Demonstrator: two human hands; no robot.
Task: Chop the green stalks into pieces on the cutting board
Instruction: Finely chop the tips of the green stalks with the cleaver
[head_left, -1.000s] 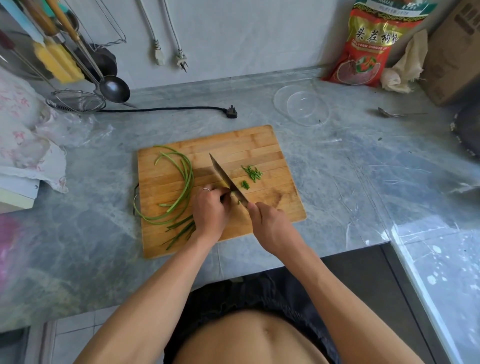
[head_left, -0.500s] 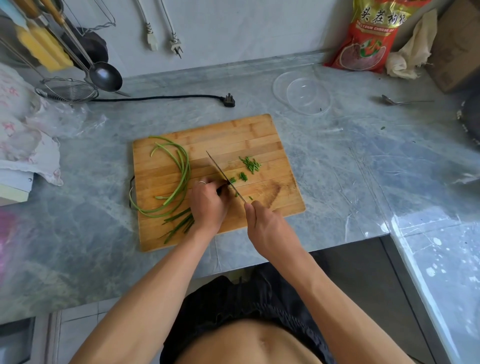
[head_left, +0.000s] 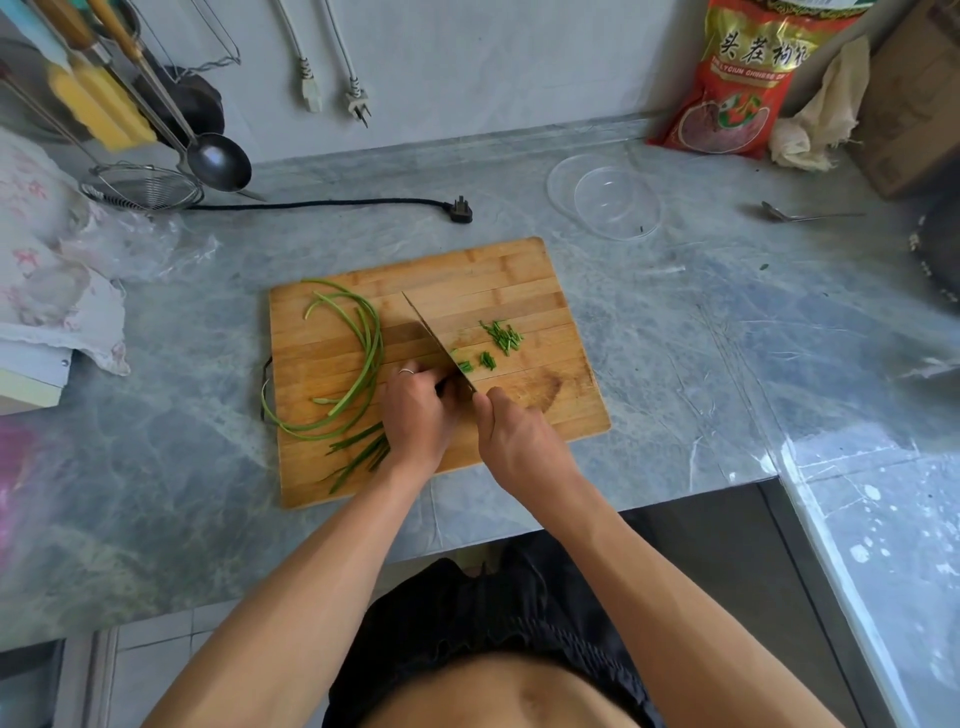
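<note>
A wooden cutting board (head_left: 519, 270) lies on the grey marble counter. Long curved green stalks (head_left: 366, 358) sweep across its left half, their ends running under my left hand (head_left: 415, 410), which is curled over the bundle and holds it down. My right hand (head_left: 514, 436) grips the handle of a knife (head_left: 436, 338); the blade slants up and left, its edge on the board right beside my left fingers. Short cut green pieces (head_left: 498, 340) lie to the right of the blade.
A clear plastic lid (head_left: 605, 195) and a spoon (head_left: 805, 213) lie behind and right of the board. A black plug and cord (head_left: 457, 208), ladle and strainer (head_left: 150, 189) are at the back left, a red bag (head_left: 737, 78) at the back right. Crumpled plastic (head_left: 130, 244) lies left.
More cut pieces lie right of the blade than a second ago. Both hands stay at the same spot on the board; the camera view has shifted slightly.
</note>
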